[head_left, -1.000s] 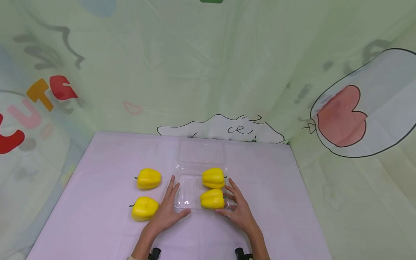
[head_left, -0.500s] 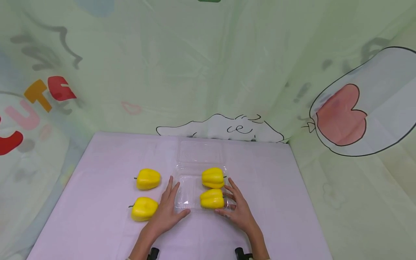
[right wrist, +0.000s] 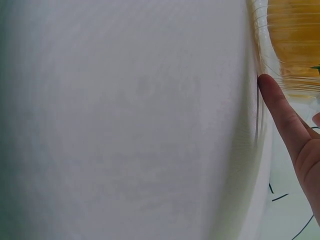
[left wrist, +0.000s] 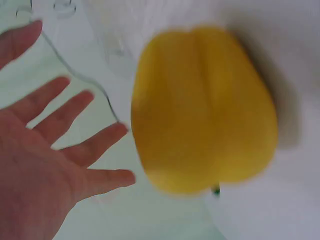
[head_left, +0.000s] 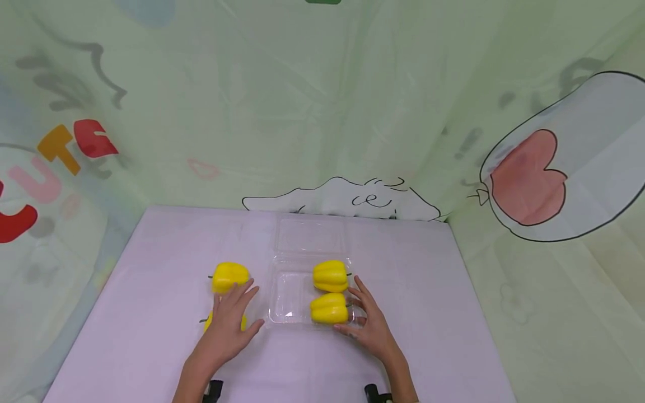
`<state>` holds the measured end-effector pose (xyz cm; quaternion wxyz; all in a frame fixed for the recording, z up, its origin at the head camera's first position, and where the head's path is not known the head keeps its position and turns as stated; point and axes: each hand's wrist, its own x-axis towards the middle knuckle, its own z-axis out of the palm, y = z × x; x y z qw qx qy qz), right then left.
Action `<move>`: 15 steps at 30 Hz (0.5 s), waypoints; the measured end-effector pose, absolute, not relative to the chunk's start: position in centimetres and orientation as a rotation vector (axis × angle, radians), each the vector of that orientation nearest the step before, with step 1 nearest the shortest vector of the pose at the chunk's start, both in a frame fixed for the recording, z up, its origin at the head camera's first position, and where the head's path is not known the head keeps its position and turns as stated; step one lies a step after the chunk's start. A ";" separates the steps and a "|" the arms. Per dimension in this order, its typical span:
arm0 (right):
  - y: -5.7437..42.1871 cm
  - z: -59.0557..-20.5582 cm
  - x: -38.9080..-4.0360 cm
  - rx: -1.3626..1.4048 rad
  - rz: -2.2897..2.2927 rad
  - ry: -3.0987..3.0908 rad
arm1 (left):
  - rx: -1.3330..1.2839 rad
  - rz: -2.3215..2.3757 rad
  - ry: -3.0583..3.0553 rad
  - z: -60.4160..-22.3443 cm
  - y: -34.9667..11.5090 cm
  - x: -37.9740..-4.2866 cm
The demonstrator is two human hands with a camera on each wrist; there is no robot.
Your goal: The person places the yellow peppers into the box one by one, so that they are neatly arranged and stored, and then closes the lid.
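Note:
My left hand (head_left: 229, 324) hovers over the near left yellow bell pepper (head_left: 208, 322), hiding most of it, with fingers spread and nothing held. Just beyond the fingertips lies the far left bell pepper (head_left: 229, 274). In the left wrist view one bell pepper (left wrist: 200, 110) looms large beside the spread hand (left wrist: 45, 155). A clear plastic clamshell box (head_left: 284, 296) has two bell peppers on its right side, one far (head_left: 330, 275) and one near (head_left: 328, 309). Fingers extended, my right hand (head_left: 370, 324) rests at the box's right front corner; the right wrist view shows a fingertip touching its edge.
The box's clear lid (head_left: 309, 235) is folded back flat, away from me. A pale lilac cloth (head_left: 428, 313) covers the table. Printed green curtains (head_left: 302, 112) close off the back and both sides.
My left hand has left the box's left side and moved left over the near left bell pepper. My right hand and the peppers have stayed put.

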<state>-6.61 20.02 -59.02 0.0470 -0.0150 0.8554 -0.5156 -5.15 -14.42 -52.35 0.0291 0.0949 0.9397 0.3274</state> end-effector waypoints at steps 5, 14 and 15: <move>20.0 -58.9 -6.7 -0.023 -1.557 2.601 | 0.208 0.982 2.850 -51.9 -18.2 -5.0; 20.0 -58.6 -6.7 0.006 -1.554 2.586 | 0.092 1.052 2.653 -53.5 -21.4 -4.5; 20.0 -58.6 -6.7 0.008 -1.554 2.585 | 0.081 1.071 2.637 -53.8 -21.5 -4.5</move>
